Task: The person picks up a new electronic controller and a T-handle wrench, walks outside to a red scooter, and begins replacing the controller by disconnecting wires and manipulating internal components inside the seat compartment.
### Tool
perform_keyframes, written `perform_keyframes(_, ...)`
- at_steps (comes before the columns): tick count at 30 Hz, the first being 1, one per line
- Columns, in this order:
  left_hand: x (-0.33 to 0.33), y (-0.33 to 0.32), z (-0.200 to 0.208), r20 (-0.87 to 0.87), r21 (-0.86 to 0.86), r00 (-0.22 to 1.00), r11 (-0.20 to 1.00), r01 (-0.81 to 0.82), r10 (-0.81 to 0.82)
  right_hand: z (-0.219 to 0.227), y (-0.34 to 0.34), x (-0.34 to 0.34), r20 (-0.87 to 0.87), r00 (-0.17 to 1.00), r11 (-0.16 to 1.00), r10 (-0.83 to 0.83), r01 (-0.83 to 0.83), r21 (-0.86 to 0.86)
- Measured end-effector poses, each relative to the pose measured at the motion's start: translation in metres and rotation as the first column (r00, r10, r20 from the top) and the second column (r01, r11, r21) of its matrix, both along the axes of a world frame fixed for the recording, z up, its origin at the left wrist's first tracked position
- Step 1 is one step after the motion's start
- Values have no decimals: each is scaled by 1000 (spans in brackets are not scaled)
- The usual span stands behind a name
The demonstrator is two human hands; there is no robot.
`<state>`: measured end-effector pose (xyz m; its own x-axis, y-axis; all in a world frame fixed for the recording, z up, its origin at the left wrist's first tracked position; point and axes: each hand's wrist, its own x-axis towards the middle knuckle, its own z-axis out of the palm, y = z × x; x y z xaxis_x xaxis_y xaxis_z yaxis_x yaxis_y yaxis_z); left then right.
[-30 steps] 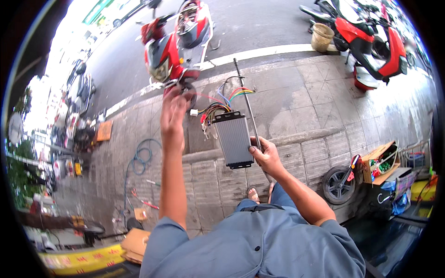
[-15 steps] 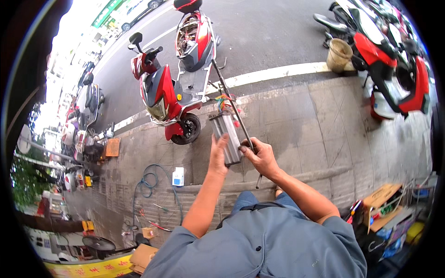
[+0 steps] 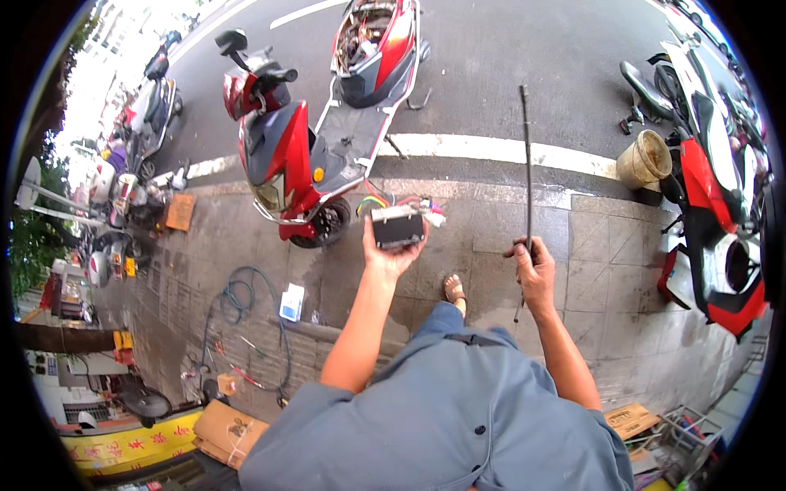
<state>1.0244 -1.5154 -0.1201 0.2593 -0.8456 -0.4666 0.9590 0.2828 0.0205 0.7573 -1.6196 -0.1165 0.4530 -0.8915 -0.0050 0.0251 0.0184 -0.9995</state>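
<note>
Black-ended box (image 3: 399,229) held in left hand (image 3: 392,257); scooter (image 3: 288,155) ahead and left, nearer that hand. Rod (image 3: 527,164) well apart, gripped in right hand (image 3: 535,272), long axis pointing ahead.

Soft, bright daylight spreads evenly over the pavement (image 3: 606,335), the upper left burns out to white, and straight edges bend toward black corners.

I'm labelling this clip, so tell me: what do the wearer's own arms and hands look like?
The wearer has a blue-grey shirt with dark buttons and short sleeves, leaving the forearms bare. The left hand and right hand are ungloved, and no watch or bracelet shows on either wrist.
</note>
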Motion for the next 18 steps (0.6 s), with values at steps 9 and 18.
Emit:
perform_keyframes(9,105,-126,3,406,-240,913,960,147,-39,-29,-159,44,-167,983,996,-76,81,26)
perform_keyframes(18,215,-282,-28,553,-119,828,992,-30,91,-68,-375,171,-251,968,1000,-15,19,12)
